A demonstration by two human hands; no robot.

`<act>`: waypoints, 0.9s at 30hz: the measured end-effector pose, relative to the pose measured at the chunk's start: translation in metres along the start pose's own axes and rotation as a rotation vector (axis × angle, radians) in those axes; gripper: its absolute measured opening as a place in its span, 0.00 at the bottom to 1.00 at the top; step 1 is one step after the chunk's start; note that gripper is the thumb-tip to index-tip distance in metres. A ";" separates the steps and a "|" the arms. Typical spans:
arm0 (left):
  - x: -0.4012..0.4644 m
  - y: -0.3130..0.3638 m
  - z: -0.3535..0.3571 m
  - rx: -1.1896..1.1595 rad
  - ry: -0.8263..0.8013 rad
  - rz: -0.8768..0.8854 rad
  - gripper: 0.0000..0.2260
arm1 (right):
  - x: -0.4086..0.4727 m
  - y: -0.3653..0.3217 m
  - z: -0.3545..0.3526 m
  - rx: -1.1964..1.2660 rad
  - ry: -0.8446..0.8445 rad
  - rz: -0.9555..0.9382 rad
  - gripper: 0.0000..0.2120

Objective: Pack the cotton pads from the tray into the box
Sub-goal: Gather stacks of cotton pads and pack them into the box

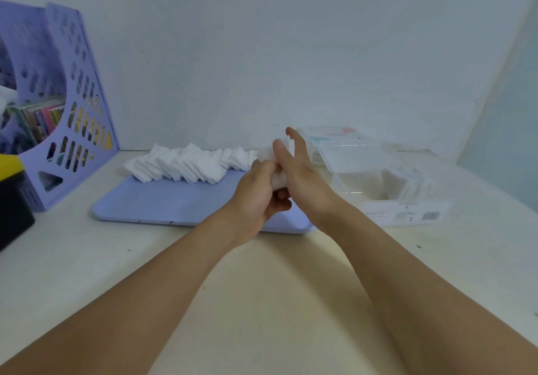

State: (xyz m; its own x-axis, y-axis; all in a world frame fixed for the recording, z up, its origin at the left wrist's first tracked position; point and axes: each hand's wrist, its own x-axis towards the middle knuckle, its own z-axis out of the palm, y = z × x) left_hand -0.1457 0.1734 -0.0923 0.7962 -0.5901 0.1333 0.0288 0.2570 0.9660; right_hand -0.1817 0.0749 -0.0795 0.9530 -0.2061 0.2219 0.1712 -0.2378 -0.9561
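A lilac tray [163, 203] lies on the desk with a long row of white square cotton pads [186, 162] along its far edge. Above the tray's right end both hands meet around a small stack of pads [269, 153]. My left hand [259, 191] grips the stack from below with curled fingers. My right hand [300, 168] presses against the stack's right side, its fingers fairly straight and pointing up. To the right stands a clear plastic box [361, 197] with its lid open, and several pads [407, 185] stand inside at its right end.
A lilac perforated file holder [72, 118] with books stands at the far left, with a black and yellow object [11, 188] in front of it. A pale wall rises right behind the tray and box. Bare desk extends towards me under my forearms.
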 end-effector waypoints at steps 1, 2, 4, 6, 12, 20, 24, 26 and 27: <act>0.000 0.003 0.001 0.024 0.020 0.015 0.08 | -0.001 -0.002 -0.006 -0.011 0.007 -0.006 0.30; -0.001 0.006 0.002 0.059 0.030 0.030 0.07 | -0.003 -0.004 -0.013 -0.030 0.025 -0.026 0.29; 0.003 0.011 0.002 0.182 0.031 0.058 0.09 | -0.005 -0.013 -0.031 -0.099 0.081 -0.068 0.23; 0.010 0.015 0.003 0.302 0.046 0.065 0.04 | -0.006 -0.021 -0.053 -0.169 0.083 -0.042 0.14; 0.032 0.012 0.040 0.499 0.076 0.230 0.24 | -0.005 -0.053 -0.129 -0.352 0.157 0.191 0.15; 0.026 -0.047 0.082 1.023 -0.110 0.406 0.17 | 0.014 -0.036 -0.168 -0.993 0.074 0.552 0.20; 0.030 -0.053 0.076 1.092 -0.155 0.446 0.13 | 0.020 -0.014 -0.165 -1.151 0.117 0.474 0.24; 0.031 -0.054 0.075 1.096 -0.166 0.459 0.15 | 0.020 -0.004 -0.166 -1.235 0.172 0.413 0.25; 0.031 -0.054 0.074 1.095 -0.168 0.460 0.16 | 0.020 0.000 -0.167 -1.268 0.205 0.371 0.25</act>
State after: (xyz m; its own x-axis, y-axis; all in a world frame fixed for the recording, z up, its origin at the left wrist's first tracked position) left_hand -0.1673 0.0844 -0.1243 0.5064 -0.7269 0.4639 -0.8316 -0.2696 0.4855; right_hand -0.2041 -0.0875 -0.0428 0.8189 -0.5611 0.1208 -0.5431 -0.8256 -0.1529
